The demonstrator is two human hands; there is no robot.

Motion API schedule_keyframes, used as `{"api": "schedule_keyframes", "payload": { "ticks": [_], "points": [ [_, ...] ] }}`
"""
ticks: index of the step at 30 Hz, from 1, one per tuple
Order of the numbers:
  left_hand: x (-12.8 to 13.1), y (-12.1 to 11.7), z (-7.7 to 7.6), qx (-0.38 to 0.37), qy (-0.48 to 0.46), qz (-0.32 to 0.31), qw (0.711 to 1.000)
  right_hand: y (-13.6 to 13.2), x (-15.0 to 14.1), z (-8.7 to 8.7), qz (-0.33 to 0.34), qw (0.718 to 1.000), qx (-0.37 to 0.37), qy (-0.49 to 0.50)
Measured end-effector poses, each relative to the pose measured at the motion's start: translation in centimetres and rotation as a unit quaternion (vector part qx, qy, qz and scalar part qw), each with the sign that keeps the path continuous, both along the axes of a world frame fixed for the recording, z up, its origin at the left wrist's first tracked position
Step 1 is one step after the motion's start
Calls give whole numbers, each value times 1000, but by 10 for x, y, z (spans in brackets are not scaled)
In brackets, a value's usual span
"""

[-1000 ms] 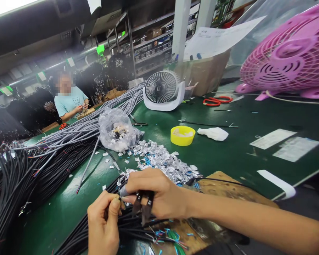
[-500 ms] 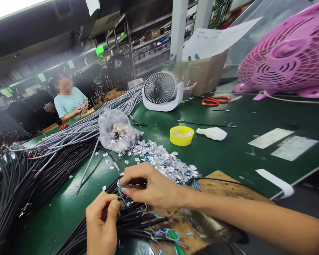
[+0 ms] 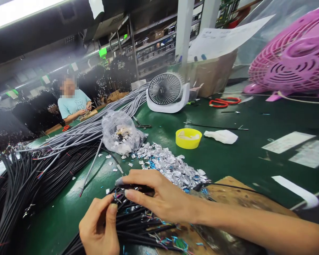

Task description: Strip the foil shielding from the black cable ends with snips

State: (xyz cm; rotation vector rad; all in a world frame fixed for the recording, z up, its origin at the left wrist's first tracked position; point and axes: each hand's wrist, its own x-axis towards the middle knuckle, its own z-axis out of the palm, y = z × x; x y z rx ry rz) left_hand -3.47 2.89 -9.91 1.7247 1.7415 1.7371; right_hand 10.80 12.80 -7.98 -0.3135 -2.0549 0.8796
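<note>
My left hand (image 3: 98, 226) pinches the end of a black cable from the bundle of black cables (image 3: 138, 226) lying under both hands. My right hand (image 3: 156, 198) is closed round a small dark hand tool (image 3: 136, 188), its tip at the stripped cable end with fine coloured wires showing. A wooden board (image 3: 239, 196) lies under my right forearm. Just beyond my right hand spreads a pile of silver foil scraps (image 3: 170, 166) with blue bits.
Large heaps of black cables (image 3: 21, 184) and grey cables (image 3: 95, 127) fill the left. A plastic bag of scraps (image 3: 121, 132), yellow cup (image 3: 188, 138), white fan (image 3: 167, 92), pink fan (image 3: 292, 63), red scissors (image 3: 223, 102) stand on the green table (image 3: 255, 156). Another person (image 3: 73, 101) works far left.
The tool in my right hand turned from handles hanging down to lying flat along my fingers. Both hands shifted slightly lower and left over the cable ends.
</note>
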Motion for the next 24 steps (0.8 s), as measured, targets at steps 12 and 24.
{"api": "schedule_keyframes", "payload": {
  "ticks": [12,24],
  "points": [
    [2,1,0,39,27,9,999,3,0,-3,33,999,6,-24],
    [-2,4,-6,112,155,19,981,4,0,-5,23,999,-13,-44]
  ]
}}
